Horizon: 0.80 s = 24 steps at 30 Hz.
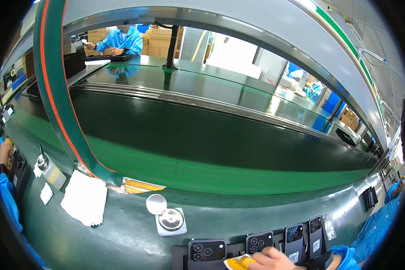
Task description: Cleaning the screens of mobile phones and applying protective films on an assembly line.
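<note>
My right hand (274, 260) comes in at the lower edge, with yellow finger cots (236, 263) on its fingertips. Its fingers are closed on a small white wipe (244, 257), partly hidden. They hover or rest by a row of dark phones, backs up, with round camera lenses; which one they touch I cannot tell. A phone (207, 249) lies left of the hand, another phone (259, 242) just beyond it. Two more, a phone (294, 240) and a phone (316, 236), lie to the right with white labels. A black tray (180, 258) holds them. My left hand is out of view.
A pump dispenser (171, 219) stands lid up beyond the phones. Left are white sheets (84, 198) and a bottle (51, 171). A conveyor belt (175, 130) crosses ahead, with a green strap (60, 103) before it. Co-workers sit left, right (380, 225) and across (121, 41).
</note>
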Motion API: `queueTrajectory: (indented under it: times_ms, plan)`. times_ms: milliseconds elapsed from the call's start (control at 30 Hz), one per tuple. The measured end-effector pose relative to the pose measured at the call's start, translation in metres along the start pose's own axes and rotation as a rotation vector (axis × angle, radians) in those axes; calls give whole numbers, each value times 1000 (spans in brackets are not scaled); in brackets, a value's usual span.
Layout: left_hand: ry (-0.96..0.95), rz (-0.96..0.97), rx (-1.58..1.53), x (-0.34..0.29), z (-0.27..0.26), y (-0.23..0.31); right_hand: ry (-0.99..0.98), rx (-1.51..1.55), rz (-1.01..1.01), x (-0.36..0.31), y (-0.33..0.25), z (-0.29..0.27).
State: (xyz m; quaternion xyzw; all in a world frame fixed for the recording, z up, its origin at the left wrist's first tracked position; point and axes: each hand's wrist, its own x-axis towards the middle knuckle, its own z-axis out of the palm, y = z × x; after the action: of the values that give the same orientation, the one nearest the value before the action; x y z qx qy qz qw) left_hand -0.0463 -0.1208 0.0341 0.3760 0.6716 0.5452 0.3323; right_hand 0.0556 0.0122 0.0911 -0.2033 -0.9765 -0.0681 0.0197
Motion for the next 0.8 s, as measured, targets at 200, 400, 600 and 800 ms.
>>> queueTrajectory:
  times_ms: [200,400,600,800]
  plan:
    - [74,-105,-164,-3,4,7,146,66,3,36,8,4]
    - [-92,375,462,9,-10,-23,185,-17,-71,52,12,35]
    - [-142,210,252,2,-8,-21,51,-57,26,20,5,3]
    - [-81,73,154,-1,-4,-24,164,60,23,41,15,9]
